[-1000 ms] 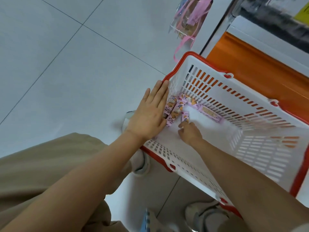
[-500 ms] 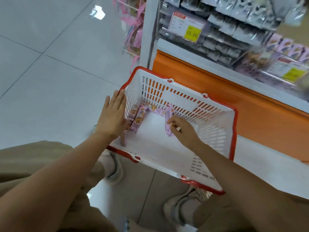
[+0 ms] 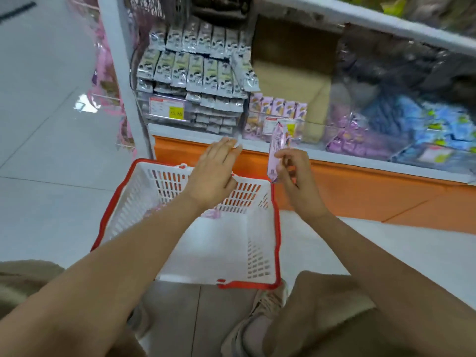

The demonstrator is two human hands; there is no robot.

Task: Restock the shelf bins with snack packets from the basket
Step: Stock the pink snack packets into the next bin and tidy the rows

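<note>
My right hand [image 3: 296, 181] pinches a pink snack packet [image 3: 277, 148] upright, lifted above the basket's far right corner and in front of the shelf bin of matching pink packets [image 3: 279, 109]. Hovering over the far wall of the basket, my left hand [image 3: 215, 173] has straight fingers and holds nothing. The white basket with a red rim [image 3: 277, 228] stands on the floor between my knees and the shelf. A few pink packets [image 3: 212, 214] lie at its far end, mostly hidden by my left forearm.
A clear bin of grey-white packets [image 3: 195, 73] with a yellow price tag [image 3: 176, 112] stands left of the pink bin. Purple and blue bags [image 3: 401, 130] fill the bins to the right. The orange shelf base [image 3: 360, 186] runs behind the basket. Pink goods hang at the left.
My right hand lifted one pink packet out of the basket up toward the shelf. My left hand left the basket's left rim and rose over its far wall. The view tilted up to the shelf.
</note>
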